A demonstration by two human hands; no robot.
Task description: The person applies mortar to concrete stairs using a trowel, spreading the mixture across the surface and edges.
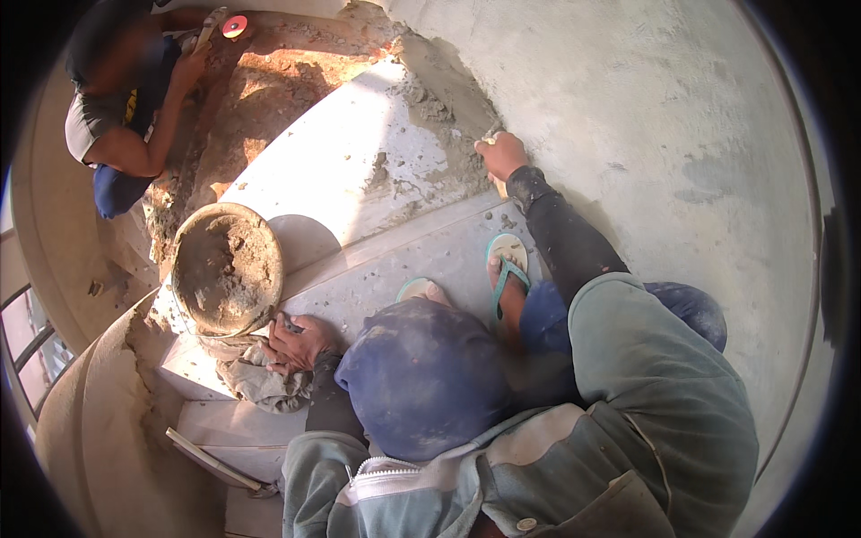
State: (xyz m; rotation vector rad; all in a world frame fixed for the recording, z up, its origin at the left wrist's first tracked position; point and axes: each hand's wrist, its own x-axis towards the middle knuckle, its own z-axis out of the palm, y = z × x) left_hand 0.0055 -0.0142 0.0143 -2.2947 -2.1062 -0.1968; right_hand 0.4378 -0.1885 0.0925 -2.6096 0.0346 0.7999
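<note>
Mortar: grey, lumpy, banked along the pale plastered wall just beyond the right hand.
Tan-handled tool: right fingers wrapped around it, working end hidden; firm, shallow strokes along the wall should spread evenly.
Crumpled grey cloth: under the left hand, fingers bent; whether pinching it, I cannot tell.
White smooth slab: left of the right hand; wiping off crumbs early would help.

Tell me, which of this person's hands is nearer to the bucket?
Left. The left hand is right beside the bucket, near its rim and by a cloth; the right hand is farther away, up by the wall.
</note>
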